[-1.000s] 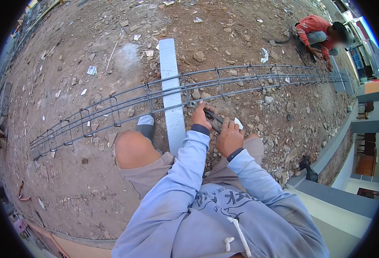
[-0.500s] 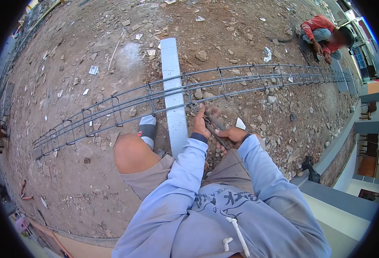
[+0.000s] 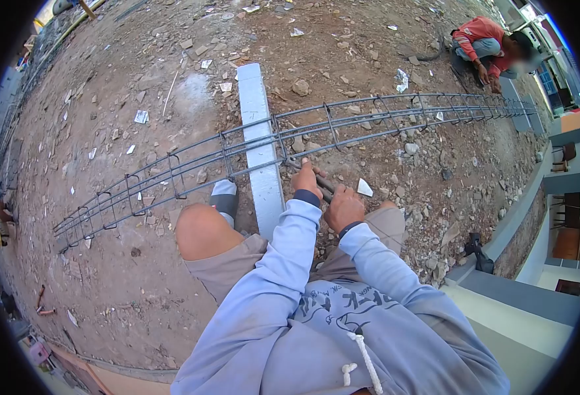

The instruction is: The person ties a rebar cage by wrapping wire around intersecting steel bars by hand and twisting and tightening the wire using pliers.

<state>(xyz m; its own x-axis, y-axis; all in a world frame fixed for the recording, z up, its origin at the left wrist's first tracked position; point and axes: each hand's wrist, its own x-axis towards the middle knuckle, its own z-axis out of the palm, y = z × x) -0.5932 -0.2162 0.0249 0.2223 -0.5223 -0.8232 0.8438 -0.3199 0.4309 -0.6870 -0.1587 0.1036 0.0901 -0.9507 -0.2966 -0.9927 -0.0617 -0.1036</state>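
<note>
A long rebar cage (image 3: 329, 125) of steel bars and square stirrups runs across in front of me, resting over a pale grey beam (image 3: 255, 105). My right hand (image 3: 346, 209) is closed around the dark handles of what look like pincers (image 3: 327, 191). Farther forward, my left hand (image 3: 307, 178) is closed around the front part of the same tool, close beside the cage's near bar and the beam's right edge. Its fingertips reach up to the bar; whether they touch it I cannot tell. The pincers' jaws are mostly hidden behind the left hand.
A person in a red top (image 3: 484, 46) crouches at the cage's far right end. Stony ground with scraps and rubble (image 3: 411, 149) surrounds us. My bent knee (image 3: 204, 230) is left of the beam. A low wall (image 3: 513, 296) borders the right side.
My right hand has turned over, its back now facing up, and closed on the handles. My left hand's fingers have curled in near the bar. The view has shifted slightly.
</note>
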